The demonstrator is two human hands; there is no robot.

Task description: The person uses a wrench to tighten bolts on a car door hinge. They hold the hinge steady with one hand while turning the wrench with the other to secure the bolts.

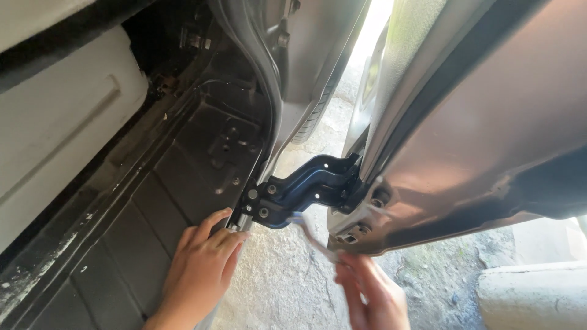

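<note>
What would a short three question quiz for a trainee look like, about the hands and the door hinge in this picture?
1. True or false: the left hand rests flat against the black floor panel, just below the hinge.
2. Which part joins the car body to the open door?
A. a black hinge arm
B. a red strap
C. a coiled spring
3. Fill in: the right hand is under the door's bottom ____, fingers near a thin white strip.

Key
1. True
2. A
3. corner; the hand is blurred, so whether it grips the strip cannot be told.
</note>
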